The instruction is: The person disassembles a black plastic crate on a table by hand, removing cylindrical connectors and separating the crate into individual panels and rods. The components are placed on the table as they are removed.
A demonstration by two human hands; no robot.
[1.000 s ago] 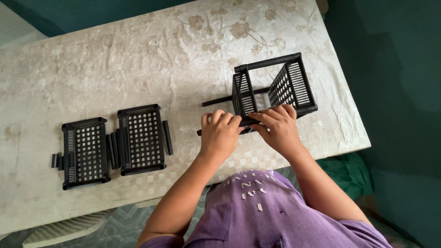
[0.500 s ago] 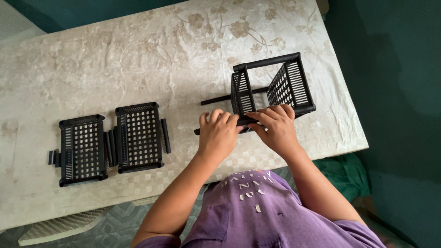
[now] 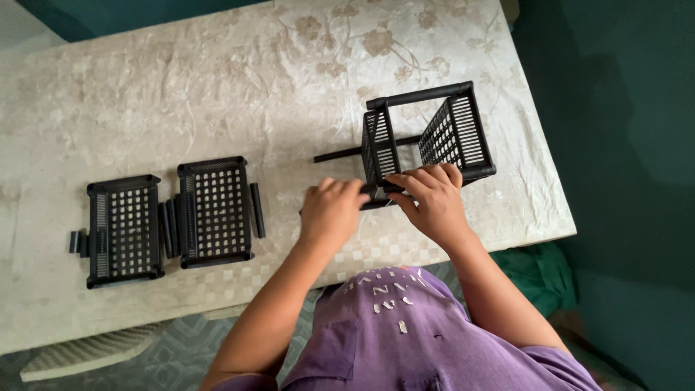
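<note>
Both hands' fingers (image 3: 434, 177) apparently grasp the black rack (image 3: 427, 134); two trays (image 3: 213, 210) well left.

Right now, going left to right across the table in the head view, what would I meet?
Short black tubes → left perforated tray → second perforated tray → left hand → right hand on the upright black rack.

Soft, even daylight; faint shadows; sharp focus; dim right side.

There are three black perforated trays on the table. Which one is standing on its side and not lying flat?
The tray on the right, joined to black rods, which both hands touch. The two trays at the left lie flat, side by side.
</note>
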